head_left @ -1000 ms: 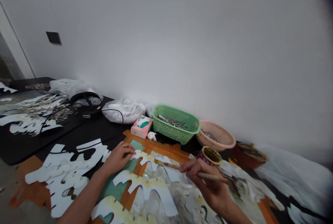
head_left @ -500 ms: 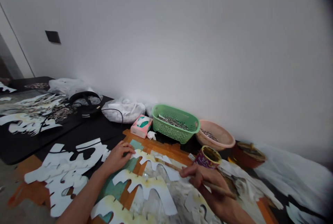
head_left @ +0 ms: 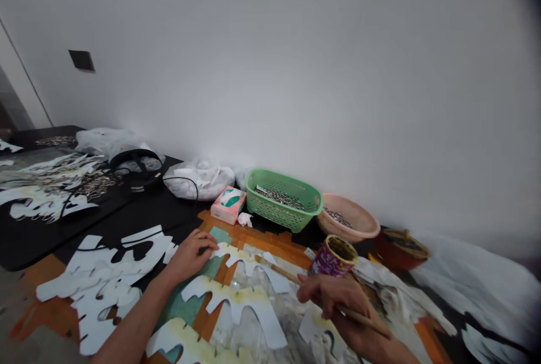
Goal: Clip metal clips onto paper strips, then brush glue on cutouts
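My left hand (head_left: 191, 254) rests with curled fingers pressed on the end of a white cut-out paper shape (head_left: 249, 262) that lies on the orange and teal work surface. My right hand (head_left: 338, 299) is closed around a thin wooden brush (head_left: 287, 275), whose tip points left onto that same shape. A small purple glue pot (head_left: 335, 256) with a yellowish rim stands just beyond the right hand. More white cut-outs with yellow stains (head_left: 240, 310) lie between my forearms.
A green basket (head_left: 283, 206) and a pink bowl (head_left: 350, 223) with metal bits stand by the wall, beside a pink tissue box (head_left: 229, 205). White cut-outs (head_left: 105, 279) lie left. A black mat (head_left: 51, 200) holds headphones (head_left: 137, 169) and bags.
My right hand has slid down and slightly left with the brush, dragging it along the paper shape. The left hand stays pressed in place. The view has shifted a little.
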The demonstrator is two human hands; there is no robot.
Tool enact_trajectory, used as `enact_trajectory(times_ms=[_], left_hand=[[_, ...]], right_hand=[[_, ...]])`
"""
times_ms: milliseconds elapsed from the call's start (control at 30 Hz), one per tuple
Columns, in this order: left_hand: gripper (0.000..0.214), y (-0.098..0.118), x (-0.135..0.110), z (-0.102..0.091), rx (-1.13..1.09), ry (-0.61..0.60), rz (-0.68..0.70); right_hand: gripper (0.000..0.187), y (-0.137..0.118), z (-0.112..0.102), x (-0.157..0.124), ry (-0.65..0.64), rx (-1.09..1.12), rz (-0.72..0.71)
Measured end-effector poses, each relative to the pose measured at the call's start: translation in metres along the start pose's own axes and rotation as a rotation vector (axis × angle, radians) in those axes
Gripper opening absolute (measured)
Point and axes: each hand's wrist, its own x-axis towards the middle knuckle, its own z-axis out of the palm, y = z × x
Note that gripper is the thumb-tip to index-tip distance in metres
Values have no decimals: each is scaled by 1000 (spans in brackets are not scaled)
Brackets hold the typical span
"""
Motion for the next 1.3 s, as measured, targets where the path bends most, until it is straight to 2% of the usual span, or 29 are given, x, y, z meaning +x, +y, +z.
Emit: enact_trajectory(times_ms=[200,433,633,833,1033,1300], left_hand=[[27,-1,0,0,2,9,10],[27,0,0,0,-5,11,13],[26,-2,0,0,-8,7,5],[27,-2,0,1,-6,-1,-3],[27,-4,0,1,-5,-6,-1],[27,-2,1,-1,6,-4,15]], right_hand=[[45,5,-6,-6,1,-37,-15],[48,-10,-7,-6,-65,-12,-3],[54,-1,-10,-11,-98,-35,26],[59,9,-6,-13,-141,-99,-15],[59,3,0,-11,-183,-176,-70],[32,-8,3,-11,-252,-271,-69]])
